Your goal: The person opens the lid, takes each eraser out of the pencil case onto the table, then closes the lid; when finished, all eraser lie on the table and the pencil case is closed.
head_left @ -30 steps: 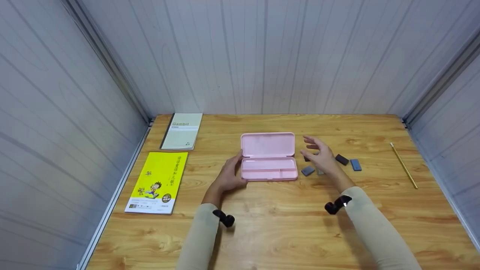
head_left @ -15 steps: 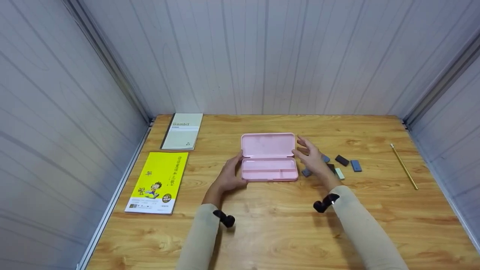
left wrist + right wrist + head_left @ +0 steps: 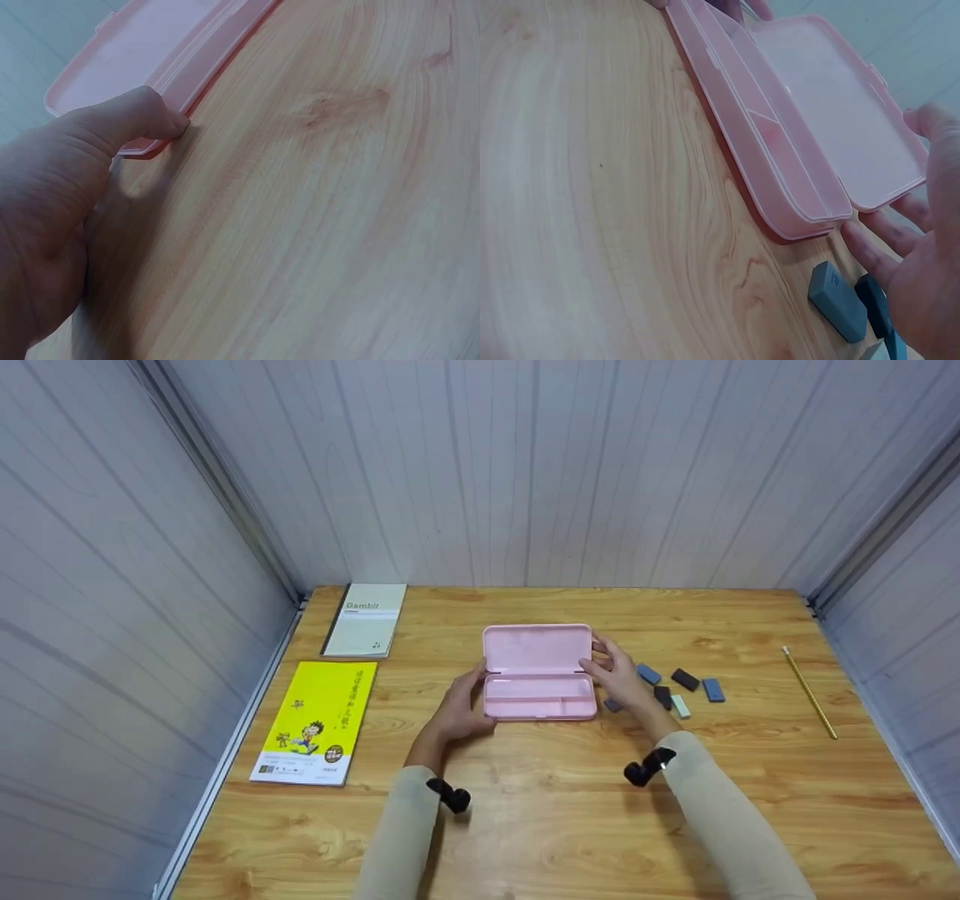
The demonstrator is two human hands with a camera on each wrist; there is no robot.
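Observation:
A pink pencil case [image 3: 525, 709] lies with its lid [image 3: 537, 649] raised, tipped back behind the divided tray; its compartments look bare. My left hand [image 3: 456, 711] grips the case's left end, thumb at the front corner and fingers toward the hinge. In the left wrist view the thumb [image 3: 142, 112] presses that corner. My right hand [image 3: 621, 679] holds the lid's right edge, with the thumb in front and fingers behind. Beside that hand are several erasers: a grey one [image 3: 838, 301], a dark one [image 3: 663, 697], a pale green one [image 3: 680, 706] and a blue one [image 3: 649, 674].
Farther right lie another dark eraser [image 3: 685, 679], another blue eraser [image 3: 713, 690] and a gold pencil [image 3: 809, 692]. To the left are a yellow book [image 3: 315, 724] and a pale notebook [image 3: 365, 620]. Panel walls [image 3: 487, 472] stand behind and along both sides of the wooden table [image 3: 555, 810].
My right hand has moved left from above the erasers to the lid's right edge and taken hold there, uncovering several erasers. The left hand has stayed on the case.

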